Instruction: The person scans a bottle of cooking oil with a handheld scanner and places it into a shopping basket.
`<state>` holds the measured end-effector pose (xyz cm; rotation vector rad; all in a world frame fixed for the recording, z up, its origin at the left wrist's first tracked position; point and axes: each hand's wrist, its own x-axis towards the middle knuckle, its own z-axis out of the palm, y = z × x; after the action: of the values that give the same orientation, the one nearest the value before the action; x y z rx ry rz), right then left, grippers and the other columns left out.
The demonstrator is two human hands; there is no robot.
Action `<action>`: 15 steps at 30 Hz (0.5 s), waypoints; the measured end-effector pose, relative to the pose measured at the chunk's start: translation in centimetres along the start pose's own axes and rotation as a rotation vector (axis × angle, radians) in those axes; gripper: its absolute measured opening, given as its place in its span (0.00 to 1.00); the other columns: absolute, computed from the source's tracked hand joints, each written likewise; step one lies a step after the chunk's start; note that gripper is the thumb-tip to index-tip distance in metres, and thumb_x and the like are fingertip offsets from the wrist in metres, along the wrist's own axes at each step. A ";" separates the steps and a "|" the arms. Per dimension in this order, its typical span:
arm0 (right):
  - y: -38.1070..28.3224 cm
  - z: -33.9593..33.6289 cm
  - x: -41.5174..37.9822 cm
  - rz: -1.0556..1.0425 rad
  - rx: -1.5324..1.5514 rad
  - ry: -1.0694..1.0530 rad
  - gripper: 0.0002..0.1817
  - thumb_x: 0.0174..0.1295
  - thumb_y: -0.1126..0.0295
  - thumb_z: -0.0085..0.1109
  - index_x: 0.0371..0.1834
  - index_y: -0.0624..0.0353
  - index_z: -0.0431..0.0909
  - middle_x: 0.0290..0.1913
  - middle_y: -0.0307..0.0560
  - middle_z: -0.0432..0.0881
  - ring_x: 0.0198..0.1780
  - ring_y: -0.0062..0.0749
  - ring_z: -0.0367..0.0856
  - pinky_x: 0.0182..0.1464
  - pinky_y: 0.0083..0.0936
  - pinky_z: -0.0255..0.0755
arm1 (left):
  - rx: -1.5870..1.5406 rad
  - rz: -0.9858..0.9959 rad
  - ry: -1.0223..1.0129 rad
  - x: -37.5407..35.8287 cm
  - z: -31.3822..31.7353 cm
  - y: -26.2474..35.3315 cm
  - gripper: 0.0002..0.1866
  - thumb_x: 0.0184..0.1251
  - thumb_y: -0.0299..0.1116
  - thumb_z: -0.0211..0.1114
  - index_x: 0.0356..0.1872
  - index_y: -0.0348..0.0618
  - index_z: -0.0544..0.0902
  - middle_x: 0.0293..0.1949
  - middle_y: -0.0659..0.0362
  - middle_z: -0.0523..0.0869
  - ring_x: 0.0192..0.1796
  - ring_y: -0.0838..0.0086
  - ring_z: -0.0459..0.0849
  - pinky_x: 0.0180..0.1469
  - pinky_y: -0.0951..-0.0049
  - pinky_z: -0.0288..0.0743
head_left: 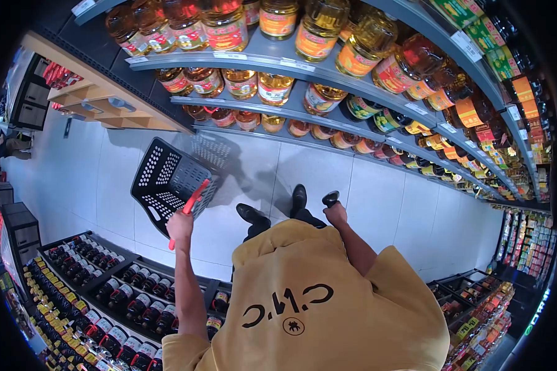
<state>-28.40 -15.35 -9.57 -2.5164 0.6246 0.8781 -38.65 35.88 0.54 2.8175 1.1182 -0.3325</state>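
Note:
My left hand (179, 229) is wrapped around the red handle (196, 196) of a black shopping basket (158, 167). The basket hangs tilted on my left side, with round holes in its walls and nothing visible inside. On the other side, my right hand (336, 214) is closed around a small black object (330, 198) with a rounded head, whose kind I cannot tell. Both arms reach forward from a mustard-yellow shirt (328, 284). Beyond the hands, my black shoes (299, 198) stand on the floor.
Ahead, a grey shelf unit (260, 60) carries rows of bottles of golden oil (226, 28). Dark bottles (139, 304) with white caps fill the rack behind me on the left. Pale floor tiles (377, 185) run between the shelves. Wooden shelving (99, 102) stands at the far left.

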 end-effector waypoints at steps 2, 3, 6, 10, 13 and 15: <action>-1.3 1.3 -1.3 0.008 0.001 -0.014 0.30 0.47 0.61 0.66 0.54 0.66 0.77 0.50 0.63 0.84 0.55 0.56 0.82 0.57 0.43 0.75 | -0.017 -0.025 -0.019 0.5 0.2 0.1 0.15 0.63 0.43 0.59 0.31 0.43 0.87 0.28 0.44 0.87 0.34 0.48 0.88 0.43 0.51 0.83; -2.0 1.7 -1.7 0.012 0.003 -0.015 0.30 0.47 0.61 0.66 0.54 0.66 0.76 0.51 0.64 0.84 0.55 0.56 0.82 0.58 0.43 0.75 | -0.017 -0.039 -0.042 0.5 -0.6 0.8 0.15 0.63 0.43 0.59 0.31 0.43 0.87 0.28 0.44 0.87 0.35 0.47 0.88 0.42 0.50 0.83; -3.7 2.6 -3.1 0.035 0.019 -0.022 0.30 0.47 0.61 0.67 0.54 0.65 0.76 0.51 0.64 0.84 0.55 0.56 0.82 0.58 0.43 0.75 | -0.032 -0.052 -0.067 1.2 -0.3 1.1 0.15 0.64 0.44 0.58 0.33 0.43 0.87 0.31 0.43 0.88 0.37 0.47 0.88 0.43 0.50 0.82; -5.0 3.8 -4.7 0.074 0.023 -0.015 0.30 0.47 0.61 0.67 0.55 0.66 0.76 0.50 0.66 0.83 0.55 0.57 0.81 0.59 0.44 0.74 | -0.159 -0.042 -0.130 1.1 -1.3 2.0 0.17 0.64 0.47 0.61 0.37 0.42 0.86 0.32 0.42 0.88 0.39 0.46 0.88 0.44 0.49 0.81; -4.1 5.8 -3.9 0.035 0.010 0.016 0.31 0.47 0.60 0.68 0.55 0.65 0.76 0.51 0.64 0.83 0.56 0.56 0.81 0.59 0.43 0.74 | -0.332 -0.004 -0.208 1.3 -1.1 0.7 0.21 0.61 0.50 0.66 0.43 0.42 0.84 0.33 0.41 0.87 0.41 0.44 0.87 0.45 0.48 0.80; -4.3 6.2 -3.8 0.031 0.015 0.011 0.31 0.47 0.61 0.68 0.55 0.64 0.77 0.52 0.63 0.83 0.57 0.54 0.81 0.59 0.43 0.74 | -0.385 0.076 -0.265 2.0 0.1 -1.0 0.25 0.59 0.51 0.69 0.48 0.41 0.82 0.35 0.40 0.87 0.43 0.43 0.86 0.46 0.48 0.79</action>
<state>-31.74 -7.68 -10.63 -2.5059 0.6731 0.8677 -37.89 37.92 -0.03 2.3890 0.9044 -0.4181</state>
